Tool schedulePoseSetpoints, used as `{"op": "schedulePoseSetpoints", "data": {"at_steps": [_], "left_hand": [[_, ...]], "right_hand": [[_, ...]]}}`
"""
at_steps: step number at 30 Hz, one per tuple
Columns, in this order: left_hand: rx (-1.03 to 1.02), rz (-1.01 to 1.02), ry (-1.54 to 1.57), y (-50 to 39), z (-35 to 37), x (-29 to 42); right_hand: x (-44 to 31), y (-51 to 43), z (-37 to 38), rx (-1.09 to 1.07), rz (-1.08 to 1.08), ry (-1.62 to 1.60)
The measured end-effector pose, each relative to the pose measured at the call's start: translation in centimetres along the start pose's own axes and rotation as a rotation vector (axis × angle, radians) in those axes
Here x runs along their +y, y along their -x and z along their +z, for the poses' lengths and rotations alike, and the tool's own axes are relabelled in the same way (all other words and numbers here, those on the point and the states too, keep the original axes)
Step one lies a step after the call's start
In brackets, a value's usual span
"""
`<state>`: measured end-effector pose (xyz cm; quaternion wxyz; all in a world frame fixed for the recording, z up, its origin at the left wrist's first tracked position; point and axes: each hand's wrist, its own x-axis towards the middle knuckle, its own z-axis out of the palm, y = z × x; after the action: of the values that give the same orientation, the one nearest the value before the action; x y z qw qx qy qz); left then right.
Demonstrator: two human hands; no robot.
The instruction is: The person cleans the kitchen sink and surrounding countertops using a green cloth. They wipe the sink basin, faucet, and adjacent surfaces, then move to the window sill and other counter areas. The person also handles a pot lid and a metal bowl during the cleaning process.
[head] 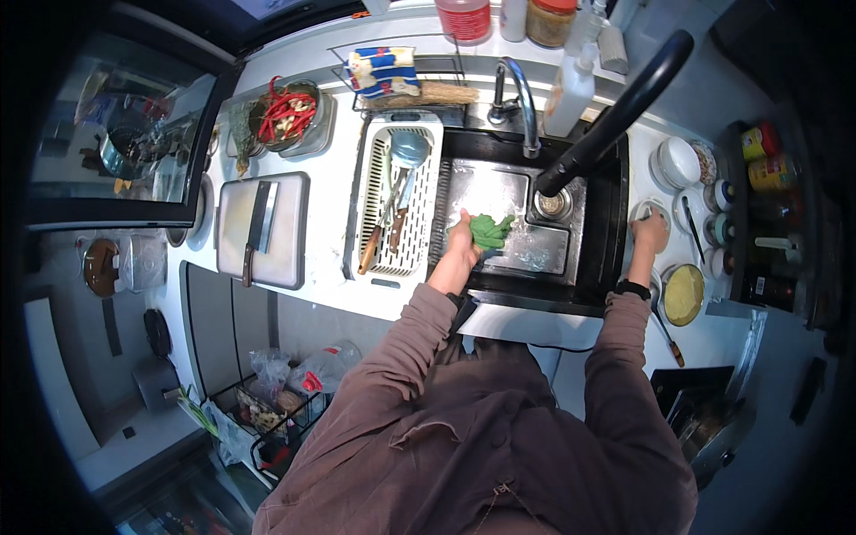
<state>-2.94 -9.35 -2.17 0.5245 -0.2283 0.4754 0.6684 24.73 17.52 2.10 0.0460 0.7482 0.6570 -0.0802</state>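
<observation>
Green leafy vegetables (491, 231) are gripped in my left hand (463, 242), over the left part of the dark sink (535, 251). My right hand (650, 234) is at a small light bowl (659, 204) on the counter just right of the sink, with its fingers on or in the bowl; the fingertips are partly hidden, so I cannot tell if they hold anything. A black pull-down faucet (602, 127) reaches over the drain (552, 202), and a chrome faucet (525, 100) stands behind the sink.
Left of the sink, a white drain basket (431, 174) holds a ladle and knives. Farther left, a cleaver (261, 224) lies on a cutting board (294, 254), near a bowl of red chillies (287, 117). To the right are stacked white bowls (677, 162) and a bowl of yellow food (683, 295).
</observation>
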Motion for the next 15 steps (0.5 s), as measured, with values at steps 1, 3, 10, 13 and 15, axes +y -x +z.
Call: {"op": "schedulePoseSetpoints", "data": {"at_steps": [1,3,10,13,15], "left_hand": [[-0.002,-0.006,0.000,0.4,-0.3,0.6],[-0.039,0.008,-0.020,1.1,-0.9,1.7],[-0.144,0.010,-0.162,3.0,-0.8,4.1],[-0.214,0.103,-0.273,3.8,-0.5,4.6],[-0.215,0.096,-0.234,3.9,-0.8,5.3]], "right_hand": [[-0.1,0.1,0.0,0.100,-0.016,0.018],[-0.4,0.7,-0.1,0.208,-0.057,-0.049],[-3.1,5.4,-1.0,0.486,-0.389,-0.598],[-7.3,11.5,1.8,-0.052,-0.388,-0.912],[-11.1,15.9,3.5,-0.437,-0.284,-1.046]]}}
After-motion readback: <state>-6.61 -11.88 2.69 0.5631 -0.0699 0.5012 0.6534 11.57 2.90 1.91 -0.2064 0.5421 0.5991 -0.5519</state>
